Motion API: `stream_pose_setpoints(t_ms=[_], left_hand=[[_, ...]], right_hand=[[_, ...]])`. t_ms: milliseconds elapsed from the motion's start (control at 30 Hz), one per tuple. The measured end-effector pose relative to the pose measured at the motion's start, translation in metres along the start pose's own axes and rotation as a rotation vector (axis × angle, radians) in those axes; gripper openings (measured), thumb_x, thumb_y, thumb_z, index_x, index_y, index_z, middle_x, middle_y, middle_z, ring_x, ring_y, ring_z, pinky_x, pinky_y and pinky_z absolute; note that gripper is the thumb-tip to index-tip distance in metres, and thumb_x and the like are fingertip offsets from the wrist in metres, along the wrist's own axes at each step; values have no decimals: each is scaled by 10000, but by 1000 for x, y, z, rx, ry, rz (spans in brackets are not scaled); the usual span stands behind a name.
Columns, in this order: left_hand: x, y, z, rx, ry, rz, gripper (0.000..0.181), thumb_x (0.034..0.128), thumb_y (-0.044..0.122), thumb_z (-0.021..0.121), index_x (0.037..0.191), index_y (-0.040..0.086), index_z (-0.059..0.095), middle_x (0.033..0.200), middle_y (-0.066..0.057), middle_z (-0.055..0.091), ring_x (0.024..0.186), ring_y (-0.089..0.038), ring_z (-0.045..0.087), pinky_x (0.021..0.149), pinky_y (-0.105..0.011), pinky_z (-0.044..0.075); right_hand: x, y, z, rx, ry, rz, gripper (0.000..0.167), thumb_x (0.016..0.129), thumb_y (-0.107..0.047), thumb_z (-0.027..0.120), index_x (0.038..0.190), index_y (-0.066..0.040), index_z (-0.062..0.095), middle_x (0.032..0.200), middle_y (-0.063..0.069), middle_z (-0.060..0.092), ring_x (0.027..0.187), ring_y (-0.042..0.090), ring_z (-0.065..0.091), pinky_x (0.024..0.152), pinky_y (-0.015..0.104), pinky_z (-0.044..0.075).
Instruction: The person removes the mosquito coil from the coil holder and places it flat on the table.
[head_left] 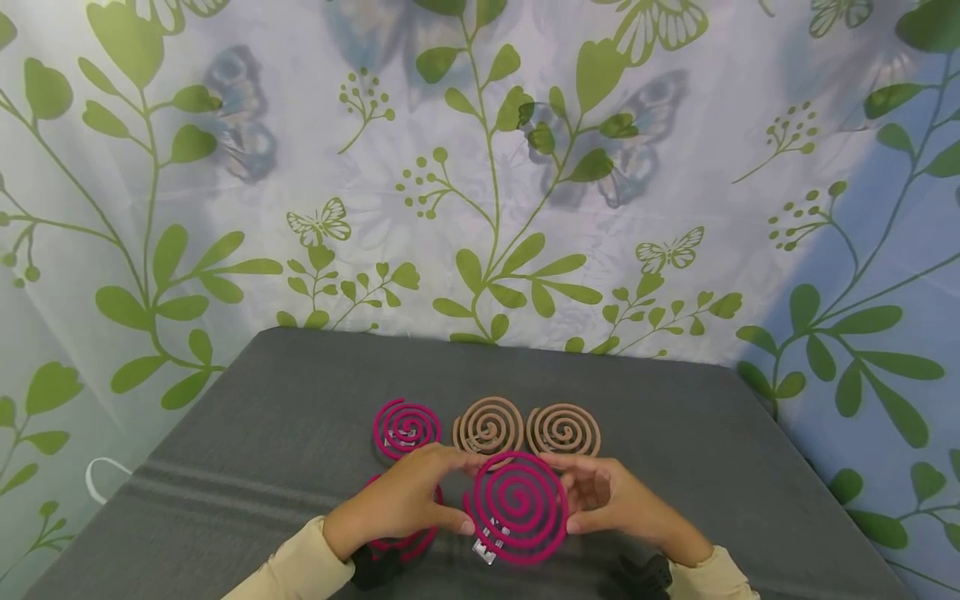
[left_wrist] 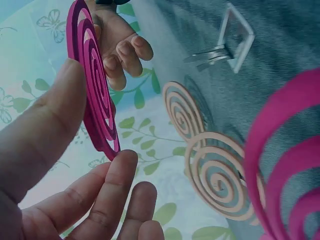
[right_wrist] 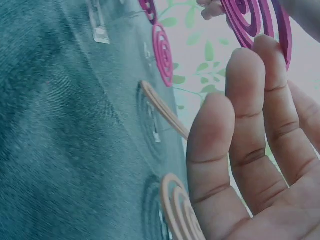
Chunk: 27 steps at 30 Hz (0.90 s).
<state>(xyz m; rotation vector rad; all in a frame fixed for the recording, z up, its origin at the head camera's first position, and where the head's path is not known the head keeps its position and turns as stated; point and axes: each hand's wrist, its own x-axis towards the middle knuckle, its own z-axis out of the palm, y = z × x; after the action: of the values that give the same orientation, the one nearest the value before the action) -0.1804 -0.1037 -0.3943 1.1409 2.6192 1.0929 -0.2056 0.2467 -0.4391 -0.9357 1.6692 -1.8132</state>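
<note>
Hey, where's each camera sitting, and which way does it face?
Head: worn on the head, facing forward and down to the table; left hand, right hand and sleeves show.
Left wrist: on that wrist, looking across the left hand at the held pink coil; right hand shows beyond.
Right wrist: on that wrist, looking past the right hand along the table; a bit of left hand shows.
Both wrist views share the held pink coil and tan coils.

Vivid magenta on the frontmost flat spiral coil [head_left: 517, 502], magenta again on the flat spiral coil at the rear [head_left: 407, 428]; two tan spiral coils [head_left: 489, 428] answer softly! Plain dark-grey cloth [head_left: 637, 392], silvery metal stand [left_wrist: 220, 53], plain cream sleeves [head_left: 303, 567], and a pale fabric backdrop [head_left: 390, 183] bursting with green leaves, green butterflies, hazy blue-grey ones.
</note>
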Motion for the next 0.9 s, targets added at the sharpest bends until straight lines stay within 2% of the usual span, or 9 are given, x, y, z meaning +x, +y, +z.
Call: stream_pose_setpoints(t_ms=[133, 333, 500, 600, 733, 900], left_hand=[[8, 11, -6, -36, -13, -43, 785, 866, 323, 933, 1529, 58, 607, 1322, 4, 722, 1274, -208, 620, 1164, -538, 423], [18, 12, -4, -89, 14, -63, 820, 888, 311, 920, 1555, 4, 555, 1346, -44, 699, 1317, -289, 615, 1200, -578, 390], [25, 14, -3, -103, 45, -69, 828, 908, 319, 907, 1572, 0, 531, 1346, -72, 677, 1319, -346, 597, 1200, -591, 383], [30, 15, -3, -106, 60, -54, 821, 922, 313, 898, 1581, 0, 520, 1340, -91, 675, 1281, -340, 610, 1109, -555, 474], [39, 16, -1, -127, 75, -35, 783, 931, 296, 894, 1574, 24, 539, 1376, -107, 671, 1286, -313, 626, 1068, -482, 523], [49, 20, 3, -194, 83, -69, 779, 931, 268, 898, 1578, 31, 535, 1408, -80, 639, 1317, -291, 613, 1046, -421, 547]], right_hand=[[-3, -6, -3, -1, 25, -27, 663, 994, 79, 711, 1596, -156, 562, 1159, -5, 761, 982, 103, 731, 795, 261, 602], [-7, -14, -7, -67, 103, -125, 578, 1040, 105, 605, 1564, -140, 599, 1153, 5, 774, 1048, 112, 745, 905, 304, 618], [-11, -21, -10, -136, 197, -124, 540, 1069, 88, 561, 1549, -153, 617, 1112, -8, 763, 1002, 108, 738, 897, 327, 625], [-14, -24, -13, -185, 243, -119, 525, 1085, 78, 539, 1545, -163, 622, 1094, -7, 758, 950, 96, 726, 872, 330, 626], [-16, -29, -16, -201, 257, -129, 530, 1097, 73, 512, 1543, -191, 624, 1109, -13, 758, 948, 85, 723, 869, 325, 624], [-19, -33, -20, -154, 240, -137, 581, 1073, 76, 566, 1574, -217, 590, 1136, -26, 766, 1031, 116, 739, 888, 315, 622]])
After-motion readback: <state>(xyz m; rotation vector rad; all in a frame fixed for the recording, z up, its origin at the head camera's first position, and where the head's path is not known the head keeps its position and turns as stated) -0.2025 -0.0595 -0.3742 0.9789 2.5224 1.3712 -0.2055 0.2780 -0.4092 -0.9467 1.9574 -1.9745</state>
